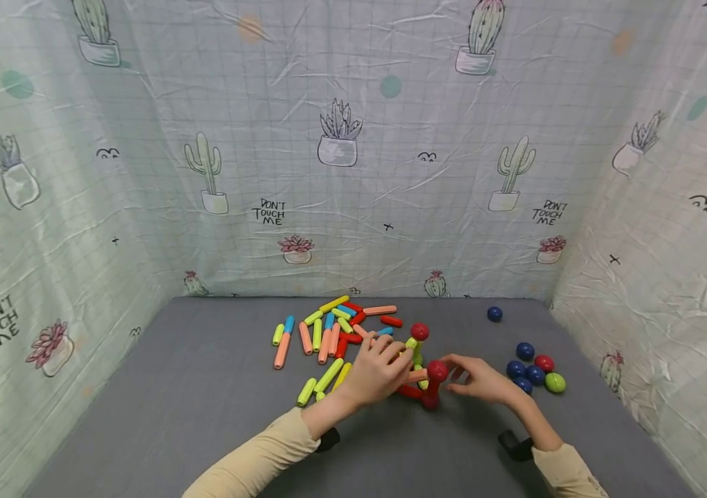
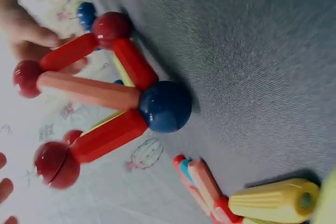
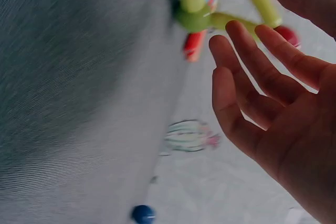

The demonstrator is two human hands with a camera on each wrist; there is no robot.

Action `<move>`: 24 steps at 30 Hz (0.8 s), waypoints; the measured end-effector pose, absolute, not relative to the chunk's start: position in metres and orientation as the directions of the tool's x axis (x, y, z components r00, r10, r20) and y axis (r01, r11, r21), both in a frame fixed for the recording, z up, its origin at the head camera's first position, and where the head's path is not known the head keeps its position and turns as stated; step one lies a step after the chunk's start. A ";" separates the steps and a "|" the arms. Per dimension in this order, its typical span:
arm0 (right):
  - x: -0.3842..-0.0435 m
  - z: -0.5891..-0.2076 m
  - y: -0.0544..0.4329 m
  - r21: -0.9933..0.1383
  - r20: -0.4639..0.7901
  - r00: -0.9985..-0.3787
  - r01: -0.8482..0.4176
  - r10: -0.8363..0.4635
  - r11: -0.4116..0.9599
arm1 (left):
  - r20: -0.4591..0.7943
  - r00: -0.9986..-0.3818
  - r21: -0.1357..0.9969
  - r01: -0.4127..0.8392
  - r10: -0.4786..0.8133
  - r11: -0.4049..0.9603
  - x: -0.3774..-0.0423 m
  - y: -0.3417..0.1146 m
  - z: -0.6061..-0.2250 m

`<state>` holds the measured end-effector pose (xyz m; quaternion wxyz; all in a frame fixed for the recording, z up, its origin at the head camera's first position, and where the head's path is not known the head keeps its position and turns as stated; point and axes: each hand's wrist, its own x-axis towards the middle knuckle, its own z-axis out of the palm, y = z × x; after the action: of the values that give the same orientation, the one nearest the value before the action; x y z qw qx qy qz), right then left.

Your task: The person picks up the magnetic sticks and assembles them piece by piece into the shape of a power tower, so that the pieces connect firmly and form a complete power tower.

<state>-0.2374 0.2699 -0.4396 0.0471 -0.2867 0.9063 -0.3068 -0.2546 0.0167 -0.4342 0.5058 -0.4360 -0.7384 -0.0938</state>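
Observation:
A frame of magnetic rods and balls stands on the grey table, with a red ball [image 1: 437,371] at its upper near corner. The left wrist view shows its lower blue ball [image 2: 166,106] joined to red rods [image 2: 110,136] and an orange rod [image 2: 89,90]. A green ball [image 3: 193,19] forms another lower corner. My left hand [image 1: 380,370] is over the frame's left side, fingers bent loosely, with fingertips apart from the upper red ball [image 2: 56,164]. On the right, my right hand [image 1: 483,380] is beside the frame, its loosely curved fingers [image 3: 268,80] near the red balls.
Loose magnetic rods [image 1: 325,339] in yellow, orange, red and blue lie left of and behind the frame. Several loose balls [image 1: 535,375], mostly blue, sit at the right, and one blue ball [image 1: 494,314] lies farther back. A patterned curtain [image 1: 353,228] encloses the table.

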 end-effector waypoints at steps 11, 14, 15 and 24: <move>-0.286 -0.461 0.280 -0.809 -0.086 -0.867 -0.227 -0.492 0.543 | 0.055 -0.948 0.979 0.113 0.312 0.170 -0.248 -0.018 -0.451; -0.295 -0.463 0.271 -0.852 -0.127 -0.855 -0.165 -0.502 0.497 | -0.267 -0.869 0.961 -0.273 0.416 0.046 -0.245 -0.017 -0.460; -0.298 -0.464 0.267 -0.865 -0.138 -0.855 -0.142 -0.500 0.481 | -0.317 -0.831 0.934 -0.358 0.457 -0.002 -0.244 -0.016 -0.462; -0.308 -0.474 0.247 -0.865 -0.173 -0.869 -0.092 -0.464 0.494 | -0.374 -0.796 0.806 -0.533 0.476 -0.258 -0.243 -0.004 -0.464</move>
<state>-0.3078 0.2466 -0.4738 0.1957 -0.1650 0.8417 -0.4754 -0.2433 -0.0042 -0.4640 -0.3183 0.0275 -0.5195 -0.7925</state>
